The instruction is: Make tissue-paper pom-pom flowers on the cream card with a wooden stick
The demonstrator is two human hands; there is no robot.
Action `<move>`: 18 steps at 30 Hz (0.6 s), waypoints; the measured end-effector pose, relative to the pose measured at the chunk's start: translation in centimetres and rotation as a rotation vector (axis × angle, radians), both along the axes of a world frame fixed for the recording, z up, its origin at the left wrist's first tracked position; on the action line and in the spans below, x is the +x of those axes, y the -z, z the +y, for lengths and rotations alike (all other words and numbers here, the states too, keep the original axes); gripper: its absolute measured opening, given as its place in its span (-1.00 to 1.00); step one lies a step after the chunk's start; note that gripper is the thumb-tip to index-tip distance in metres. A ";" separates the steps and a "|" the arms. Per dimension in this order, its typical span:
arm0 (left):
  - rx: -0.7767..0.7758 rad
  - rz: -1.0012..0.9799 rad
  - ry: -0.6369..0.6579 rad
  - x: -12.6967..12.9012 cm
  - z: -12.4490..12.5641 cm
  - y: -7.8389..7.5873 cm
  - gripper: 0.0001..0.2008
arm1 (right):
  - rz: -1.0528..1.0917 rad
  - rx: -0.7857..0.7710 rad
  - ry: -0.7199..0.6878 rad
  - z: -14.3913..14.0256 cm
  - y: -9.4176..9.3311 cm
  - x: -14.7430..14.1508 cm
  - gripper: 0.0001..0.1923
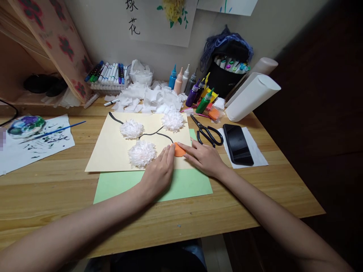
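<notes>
A cream paper sheet (113,147) lies on the wooden desk (56,185), over a light green sheet (187,185). On the cream sheet are three white tissue pom-pom flowers (141,153) joined by a black line. A small flat orange piece (179,150) sits at the sheet's right edge. My left hand (159,173) and my right hand (204,158) press their fingertips on this orange piece from either side. Both hands lie flat on the paper.
Black scissors (208,132) and a dark phone (237,143) on white paper lie right of the sheets. Paint bottles (195,92), tissue scraps (150,99), markers (109,73) and white paper rolls (252,96) line the back. A paint palette (26,125) and brush (56,130) sit left.
</notes>
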State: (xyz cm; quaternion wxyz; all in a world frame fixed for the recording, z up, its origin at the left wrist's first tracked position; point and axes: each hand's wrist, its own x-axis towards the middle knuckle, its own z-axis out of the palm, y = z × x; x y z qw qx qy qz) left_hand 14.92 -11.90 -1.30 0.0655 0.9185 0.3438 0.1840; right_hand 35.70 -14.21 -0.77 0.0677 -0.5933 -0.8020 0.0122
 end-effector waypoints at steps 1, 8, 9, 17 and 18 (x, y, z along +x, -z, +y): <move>0.005 -0.005 -0.003 0.0 0.0 0.0 -0.46 | 0.011 0.010 0.003 0.0 0.1 0.0 -0.49; -0.070 -0.060 -0.011 -0.2 0.0 -0.1 -0.42 | -0.007 -0.003 0.002 0.6 -0.3 -0.5 -0.43; -0.083 -0.063 -0.023 -0.2 0.0 -0.2 -0.42 | 0.004 -0.017 -0.002 0.7 -0.3 -0.6 -0.43; -0.125 -0.066 -0.051 -0.3 0.1 -0.3 -0.37 | 0.108 0.074 -0.134 0.6 0.0 -0.3 -0.44; -0.127 -0.080 -0.049 -0.3 0.1 -0.2 -0.37 | 0.079 0.076 -0.168 0.6 0.0 -0.3 -0.44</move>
